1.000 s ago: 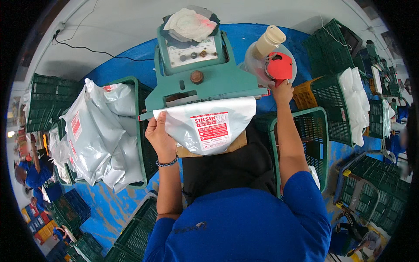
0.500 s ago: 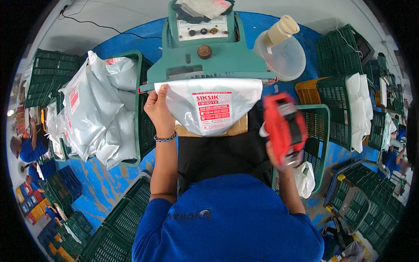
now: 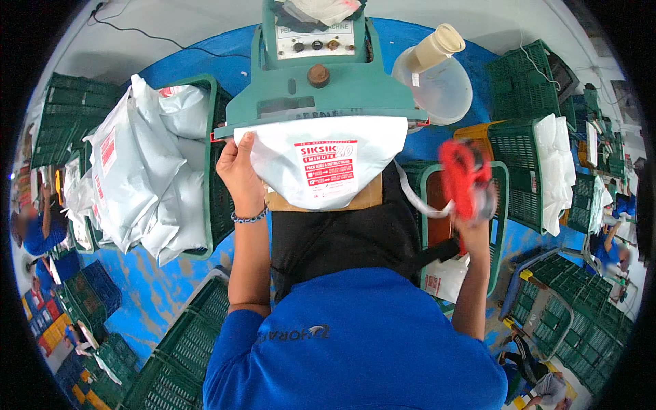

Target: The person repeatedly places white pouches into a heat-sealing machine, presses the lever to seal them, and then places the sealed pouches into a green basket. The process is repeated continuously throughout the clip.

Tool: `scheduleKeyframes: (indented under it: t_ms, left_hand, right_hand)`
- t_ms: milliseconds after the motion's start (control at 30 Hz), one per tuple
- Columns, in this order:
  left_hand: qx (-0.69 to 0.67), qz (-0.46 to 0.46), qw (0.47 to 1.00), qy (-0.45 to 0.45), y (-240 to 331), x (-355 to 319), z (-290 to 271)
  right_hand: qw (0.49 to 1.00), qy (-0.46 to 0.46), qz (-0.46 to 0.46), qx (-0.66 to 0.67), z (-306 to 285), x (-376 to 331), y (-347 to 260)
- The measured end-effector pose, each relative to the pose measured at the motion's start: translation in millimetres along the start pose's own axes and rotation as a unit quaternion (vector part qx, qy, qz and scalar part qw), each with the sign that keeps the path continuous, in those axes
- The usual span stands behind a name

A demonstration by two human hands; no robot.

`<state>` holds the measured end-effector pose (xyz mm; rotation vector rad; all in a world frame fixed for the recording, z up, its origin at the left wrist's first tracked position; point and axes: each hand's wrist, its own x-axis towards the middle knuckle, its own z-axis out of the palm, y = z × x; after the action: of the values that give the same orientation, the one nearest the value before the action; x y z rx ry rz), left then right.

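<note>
Probably soft, slippery white pouch [image 3: 331, 162], best held by far corners: left hand [image 3: 237, 166] pinches one between fingers, right hand [image 3: 471, 230] grips tape dispenser [image 3: 467, 174].

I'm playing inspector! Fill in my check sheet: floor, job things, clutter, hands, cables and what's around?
Surface: blue floor, worn in patches.
Job things: white bag at the green machine; red hand tool, blurred.
Clutter: cloths on the machine; tan container, cloudy tub.
Hands: left hand pinches the bag's corner; right hand grips the tool.
Cables: black cable running toward the machine.
Surroundings: green crates, one holding white bags; people in blue.
</note>
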<state>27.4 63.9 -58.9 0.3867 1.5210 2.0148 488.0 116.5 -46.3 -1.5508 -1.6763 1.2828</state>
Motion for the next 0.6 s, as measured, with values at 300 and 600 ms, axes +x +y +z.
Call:
scheduleKeyframes:
  t_ms: [300, 600]
  left_hand:
    - [0.034, -0.013, 0.997, -0.075, 13, -2, -13]
    - [-0.024, -0.056, 0.997, -0.052, 0, -8, -21]
  right_hand:
    - [0.85, 0.261, 0.083, -0.451, 46, 268, 43]
    - [0.929, 0.309, -0.127, 0.16, 112, 159, -1]
